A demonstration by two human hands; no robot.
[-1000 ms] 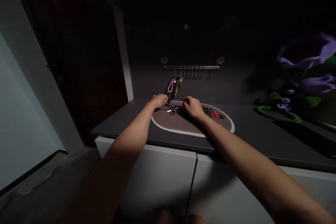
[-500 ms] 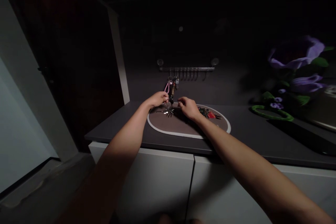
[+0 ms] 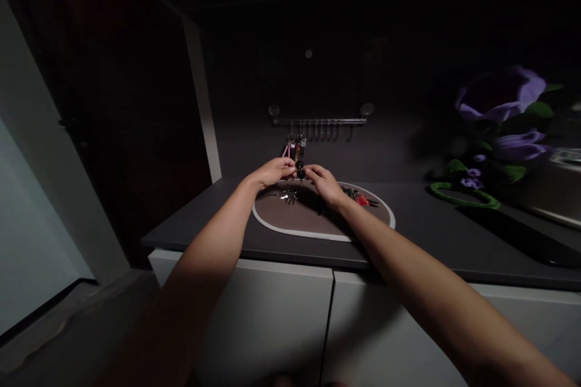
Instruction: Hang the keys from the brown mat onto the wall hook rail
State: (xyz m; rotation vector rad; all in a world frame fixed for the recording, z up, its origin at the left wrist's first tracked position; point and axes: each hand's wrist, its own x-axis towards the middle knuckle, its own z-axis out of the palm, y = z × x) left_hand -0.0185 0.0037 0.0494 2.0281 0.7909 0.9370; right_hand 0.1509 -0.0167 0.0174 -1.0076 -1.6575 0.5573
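My left hand [image 3: 278, 172] is closed in a pinch at the left side of a keychain with round black beads [image 3: 300, 165]. From the right, the thumb and fingers of my right hand [image 3: 323, 182] close on the same keychain. The small parts in my fingertips are hidden. Just behind, key sets with a pink strap [image 3: 286, 150] and a small silver piece [image 3: 303, 142] hang from the left hooks of a clear rail [image 3: 320, 121]. Below my left hand, a bunch of silver keys [image 3: 288, 195] lies on an oval brown mat [image 3: 290, 221] with a white rim.
More keys with a red tag [image 3: 362, 200] lie on the mat beyond my right wrist. Purple flowers [image 3: 521, 145] and a green ring [image 3: 463, 195] stand on the dark counter [image 3: 417, 242] at right. White cabinet doors [image 3: 272, 302] are below.
My right hand has moved left and its fingertips have closed on the beaded keychain. My left hand has shifted slightly towards it. The view has moved a little.
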